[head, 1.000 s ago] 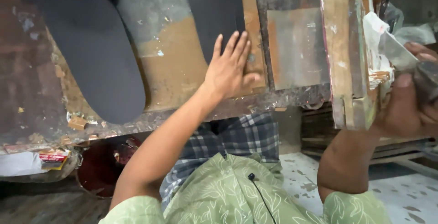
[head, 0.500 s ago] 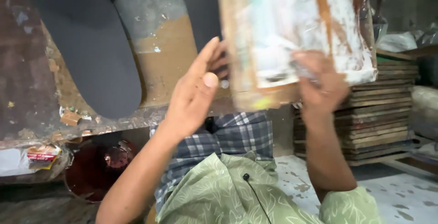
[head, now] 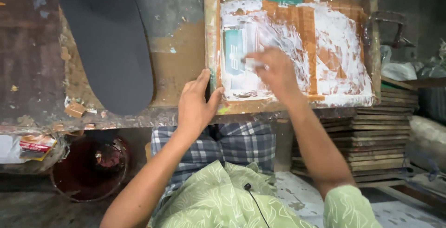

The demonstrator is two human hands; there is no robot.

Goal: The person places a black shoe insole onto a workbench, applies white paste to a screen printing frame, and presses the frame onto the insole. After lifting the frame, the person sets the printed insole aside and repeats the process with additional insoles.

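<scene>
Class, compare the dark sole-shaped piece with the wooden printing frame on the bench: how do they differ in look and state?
The dark sole-shaped piece is plain, rounded and untouched; the wooden printing frame is rectangular and smeared with white paste. The left hand steadies the frame's edge, and the right hand works inside it. Both lie flat on the worn bench.

Right hand (head: pixel 274 72) motion-blurred; whatever it gripped over printing screen (head: pixel 297 47) smeared, kind unreadable. Screen frame cut by top edge at 12 o'clock; mesh pattern under white ink (head: pixel 334 47) mostly covered. Left hand (head: pixel 195 105) masked frame's near-left corner. Dark sole (head: pixel 109 42) at 10 o'clock cropped at top. Stack of boards (head: pixel 376 144) at 4 o'clock partly hidden behind right forearm. Red bucket (head: pixel 88 172) at 8 o'clock in shadow, contents indistinct. Heap (head: pixel 427 135) at 3 o'clock cropped, unidentifiable.
</scene>
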